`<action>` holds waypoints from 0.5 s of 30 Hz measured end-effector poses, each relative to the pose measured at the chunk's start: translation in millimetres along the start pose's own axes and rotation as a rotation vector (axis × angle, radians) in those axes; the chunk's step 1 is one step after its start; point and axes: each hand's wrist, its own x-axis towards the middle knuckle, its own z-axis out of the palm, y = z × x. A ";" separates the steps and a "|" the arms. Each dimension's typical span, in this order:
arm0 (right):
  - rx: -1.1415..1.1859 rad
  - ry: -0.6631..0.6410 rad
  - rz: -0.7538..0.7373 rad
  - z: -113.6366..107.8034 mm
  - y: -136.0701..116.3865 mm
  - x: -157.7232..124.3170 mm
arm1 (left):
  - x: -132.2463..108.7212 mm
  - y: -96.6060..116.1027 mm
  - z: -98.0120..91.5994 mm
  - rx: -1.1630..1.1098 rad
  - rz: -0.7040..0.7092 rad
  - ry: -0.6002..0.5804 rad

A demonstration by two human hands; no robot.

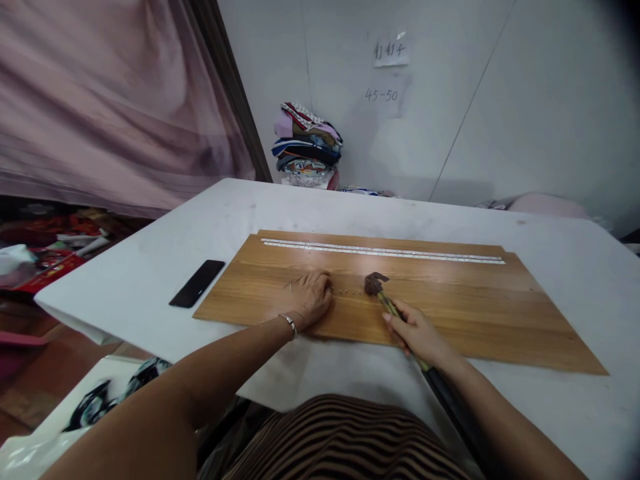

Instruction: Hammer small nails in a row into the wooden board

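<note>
My right hand (411,328) is wrapped round the upper handle of a claw hammer (376,284). The hammer's dark, rusty-looking head is over the wooden board (480,300), and its long handle runs back beneath my forearm. Palm down on the board, my left hand (314,297) has its fingers bent and drawn together; whatever is between the fingertips is hidden. A short row of small nail heads (347,291) shows between this hand and the hammer. A few loose nails (291,285) lie by the left side of my left hand.
Two white measuring strips (385,252) run along the board's far part. A black phone (197,283) lies left of the board on the white table (165,253). Folded clothes (307,147) are stacked by the wall, and a pink curtain (110,93) hangs at left.
</note>
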 end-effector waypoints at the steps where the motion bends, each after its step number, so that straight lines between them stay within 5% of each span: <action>1: 0.000 0.002 0.002 0.1 0.1 0.0 | 0.0 -0.4 0.2 -0.011 0.000 0.006; 15: 0.004 0.005 0.021 2.0 -1.4 -1.9 | 1.7 -7.3 11.2 0.045 -0.071 0.002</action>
